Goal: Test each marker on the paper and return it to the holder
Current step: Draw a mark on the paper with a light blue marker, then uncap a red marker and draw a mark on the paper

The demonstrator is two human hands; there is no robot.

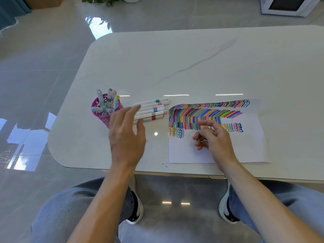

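A purple mesh holder [98, 109] stands left of centre on the table with several capped markers upright in it. Several white markers [152, 109] lie side by side in a row between the holder and the paper. The white paper [245, 144] carries rows of coloured test strokes along its top half. My left hand [125, 135] hovers with straight fingers over the near ends of the lying markers, holding nothing. My right hand [213, 137] sits above the paper with fingers loosely curled, nothing in it.
The white marble table [192, 58] has rounded corners and its near edge runs just above my knees. Small ink spots [164, 164] mark the tabletop by the paper's lower left corner. A white appliance [287, 6] stands on the floor at the far right.
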